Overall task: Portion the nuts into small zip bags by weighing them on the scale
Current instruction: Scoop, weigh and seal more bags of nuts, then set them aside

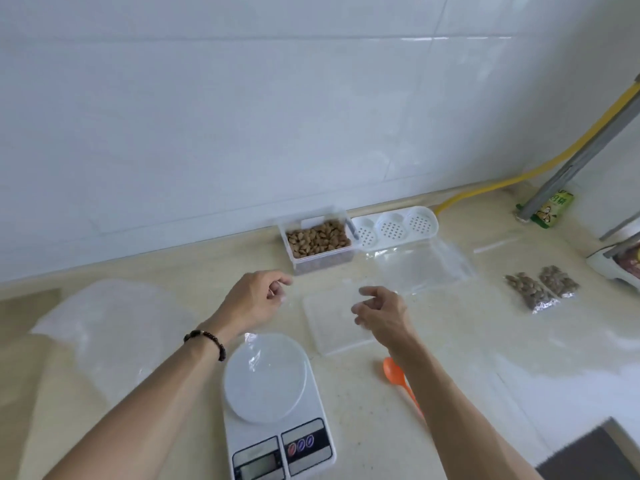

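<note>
Nuts [317, 239] sit in tub by wall. My left hand [254, 301] & right hand [379, 315] pinch a clear zip bag [322, 299] btwn them above scale [273, 393]; slippery film could slide free, can't see the opening.

On the desk [166, 271] stand one white scale [277, 410], one clear box of nuts [317, 242], one flat clear lid [336, 323], one orange spoon [398, 375], one white rack [394, 226] with three perforated cups, two filled zip bags [526, 291] [559, 280] and one green packet [554, 209]. Two hands are in view, left [256, 299] and right [381, 313], with one bead bracelet [207, 341].
</note>
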Demonstrator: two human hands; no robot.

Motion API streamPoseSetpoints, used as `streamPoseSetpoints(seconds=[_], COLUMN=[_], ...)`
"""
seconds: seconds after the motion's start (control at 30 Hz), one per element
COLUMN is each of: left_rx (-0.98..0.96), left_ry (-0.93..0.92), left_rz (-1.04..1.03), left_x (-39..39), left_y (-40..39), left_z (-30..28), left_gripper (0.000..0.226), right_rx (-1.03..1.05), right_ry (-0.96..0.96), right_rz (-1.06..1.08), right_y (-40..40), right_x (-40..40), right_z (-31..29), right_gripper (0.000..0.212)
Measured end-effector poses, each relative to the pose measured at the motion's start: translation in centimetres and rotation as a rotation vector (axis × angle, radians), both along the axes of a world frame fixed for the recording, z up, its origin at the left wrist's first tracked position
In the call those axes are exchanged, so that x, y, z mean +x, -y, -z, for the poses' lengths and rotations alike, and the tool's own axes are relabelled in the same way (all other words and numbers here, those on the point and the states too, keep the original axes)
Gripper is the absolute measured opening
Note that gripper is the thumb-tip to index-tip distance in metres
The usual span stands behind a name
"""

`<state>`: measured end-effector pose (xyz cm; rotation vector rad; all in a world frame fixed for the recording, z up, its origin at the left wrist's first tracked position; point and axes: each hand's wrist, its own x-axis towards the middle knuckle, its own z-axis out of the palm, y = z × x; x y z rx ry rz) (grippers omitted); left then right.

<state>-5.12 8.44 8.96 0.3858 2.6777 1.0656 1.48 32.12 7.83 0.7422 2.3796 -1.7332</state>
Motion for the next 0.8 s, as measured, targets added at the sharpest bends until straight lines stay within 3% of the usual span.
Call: streamPoseSetpoints(seconds=[0.4, 0.6, 0.8], left_rx=[-0.028, -0.145, -0.201], left_ry=[0.160, -0.045, -0.292], left_rz=[-0.138, -0.155, -0.120], left_x=[5.0, 7.1, 13.1], left_y=[8.8, 9.0, 8.4], left_z=[4.8, 5.8, 5.8], left_gripper=[0.023, 0.039, 0.045], right_rx=[0.080, 0.239, 0.422], right_ry=[0.169, 0.132, -0.047], right_rz=[-0.090, -0.109, -0.115], right_y=[7.9, 8.5, 8.7], right_x=[3.1, 4.4, 8.9], right_z=[4.5, 4.3, 4.2], right_gripper=[0.047, 0.053, 0.043])
